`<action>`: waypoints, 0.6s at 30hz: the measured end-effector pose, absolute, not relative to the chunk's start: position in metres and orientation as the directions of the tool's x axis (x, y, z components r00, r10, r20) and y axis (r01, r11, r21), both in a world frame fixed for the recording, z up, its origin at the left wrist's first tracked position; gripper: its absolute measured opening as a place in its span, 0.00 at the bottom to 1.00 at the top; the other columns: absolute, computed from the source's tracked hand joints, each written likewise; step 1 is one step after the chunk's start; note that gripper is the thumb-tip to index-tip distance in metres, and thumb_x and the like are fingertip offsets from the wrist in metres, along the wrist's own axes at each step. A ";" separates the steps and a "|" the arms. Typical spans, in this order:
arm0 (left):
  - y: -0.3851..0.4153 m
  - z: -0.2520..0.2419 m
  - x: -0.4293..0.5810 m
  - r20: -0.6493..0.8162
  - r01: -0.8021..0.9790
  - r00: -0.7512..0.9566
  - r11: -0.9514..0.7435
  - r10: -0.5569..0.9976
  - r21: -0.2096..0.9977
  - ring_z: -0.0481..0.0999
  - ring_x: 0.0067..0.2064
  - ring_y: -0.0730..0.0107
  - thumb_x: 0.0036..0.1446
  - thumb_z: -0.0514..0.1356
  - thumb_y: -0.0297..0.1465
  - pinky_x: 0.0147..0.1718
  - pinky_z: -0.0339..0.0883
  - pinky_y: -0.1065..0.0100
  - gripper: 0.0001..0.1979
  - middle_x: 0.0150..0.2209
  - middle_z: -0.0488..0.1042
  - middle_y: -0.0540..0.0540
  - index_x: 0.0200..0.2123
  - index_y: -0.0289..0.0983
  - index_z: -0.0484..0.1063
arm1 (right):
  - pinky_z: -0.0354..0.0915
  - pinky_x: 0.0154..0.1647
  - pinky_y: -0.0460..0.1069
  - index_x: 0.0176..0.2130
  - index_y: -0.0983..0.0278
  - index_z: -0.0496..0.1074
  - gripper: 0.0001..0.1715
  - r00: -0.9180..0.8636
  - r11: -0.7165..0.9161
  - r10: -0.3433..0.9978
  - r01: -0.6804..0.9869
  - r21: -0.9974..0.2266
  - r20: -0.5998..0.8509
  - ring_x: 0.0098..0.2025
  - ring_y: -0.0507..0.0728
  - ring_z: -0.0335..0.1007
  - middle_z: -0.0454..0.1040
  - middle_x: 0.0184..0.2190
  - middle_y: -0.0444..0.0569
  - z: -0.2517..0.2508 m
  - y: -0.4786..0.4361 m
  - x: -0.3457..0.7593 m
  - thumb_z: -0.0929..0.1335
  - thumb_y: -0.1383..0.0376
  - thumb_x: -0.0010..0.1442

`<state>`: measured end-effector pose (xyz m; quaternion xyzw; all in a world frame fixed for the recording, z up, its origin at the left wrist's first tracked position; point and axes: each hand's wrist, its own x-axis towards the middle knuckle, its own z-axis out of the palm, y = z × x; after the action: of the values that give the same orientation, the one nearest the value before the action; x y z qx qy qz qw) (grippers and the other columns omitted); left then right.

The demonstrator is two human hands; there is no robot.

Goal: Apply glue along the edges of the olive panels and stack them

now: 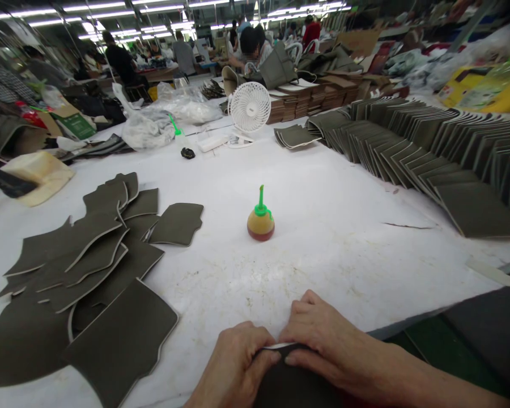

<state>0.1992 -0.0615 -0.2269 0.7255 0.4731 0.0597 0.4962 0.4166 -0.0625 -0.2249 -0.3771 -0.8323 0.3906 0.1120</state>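
Note:
Both hands grip the far edge of a dark olive-grey sheet piece (295, 379) with a pale edge, low in the head view at the table's near side. My left hand (240, 360) pinches it between thumb and curled fingers. Just beside it, my right hand (323, 340) pinches the same edge, its thumb on top; the two thumbs nearly meet. The rest of the piece runs out of the frame at the bottom. Beyond the hands stands a small round squeeze bottle (260, 224) with a green spout and amber-brown liquid.
Loose dark cut pieces (123, 334) overlap in a heap at left. Rows of fanned similar pieces (476, 198) cover the right. A white fan (250, 110), plastic bags (148, 127) and stacked brown pieces (301, 102) stand at the back. Several people work farther off.

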 end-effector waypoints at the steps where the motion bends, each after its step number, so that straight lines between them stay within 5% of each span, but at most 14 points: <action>1: -0.062 -0.228 0.200 -0.369 0.632 0.555 -0.090 0.745 0.769 0.72 0.35 0.69 0.63 0.54 0.32 0.35 0.58 0.69 0.13 0.29 0.73 0.49 0.28 0.37 0.73 | 0.52 0.48 0.56 0.36 0.61 0.71 0.08 -0.694 0.421 0.712 0.544 -0.726 -0.108 0.39 0.57 0.65 0.71 0.32 0.44 -0.226 -0.062 0.413 0.65 0.64 0.68; 5: -0.062 -0.232 0.200 -0.343 0.642 0.555 -0.127 0.758 0.756 0.70 0.32 0.70 0.65 0.52 0.35 0.32 0.56 0.69 0.17 0.26 0.71 0.49 0.24 0.37 0.69 | 0.53 0.46 0.55 0.28 0.63 0.64 0.18 -0.713 0.453 0.693 0.545 -0.705 -0.105 0.33 0.55 0.62 0.66 0.25 0.41 -0.232 -0.059 0.405 0.62 0.63 0.71; 11: -0.059 -0.231 0.196 -0.363 0.565 0.521 0.007 0.773 0.825 0.66 0.30 0.73 0.66 0.49 0.39 0.31 0.55 0.71 0.21 0.24 0.68 0.52 0.22 0.37 0.66 | 0.53 0.45 0.54 0.27 0.63 0.61 0.20 -0.696 0.448 0.713 0.542 -0.711 -0.081 0.31 0.53 0.59 0.65 0.25 0.40 -0.231 -0.056 0.407 0.59 0.64 0.72; 16: -0.059 -0.221 0.185 -0.439 0.514 0.554 0.124 0.707 0.849 0.72 0.35 0.71 0.61 0.57 0.36 0.35 0.59 0.72 0.11 0.34 0.77 0.52 0.42 0.39 0.74 | 0.52 0.46 0.56 0.36 0.61 0.71 0.11 -0.707 0.446 0.701 0.539 -0.715 -0.096 0.35 0.55 0.64 0.70 0.30 0.43 -0.228 -0.057 0.407 0.63 0.62 0.70; 18: -0.060 -0.221 0.182 -0.452 0.540 0.528 0.126 0.719 0.832 0.73 0.35 0.70 0.60 0.56 0.35 0.34 0.60 0.73 0.10 0.34 0.78 0.51 0.42 0.39 0.74 | 0.52 0.46 0.56 0.38 0.60 0.72 0.09 -0.712 0.450 0.696 0.538 -0.713 -0.098 0.36 0.57 0.64 0.71 0.31 0.44 -0.228 -0.057 0.405 0.65 0.60 0.69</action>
<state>0.1822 -0.0598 -0.2211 0.6566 0.4794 0.0775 0.5771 0.4052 -0.0565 -0.2281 -0.3650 -0.8450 0.3765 0.1046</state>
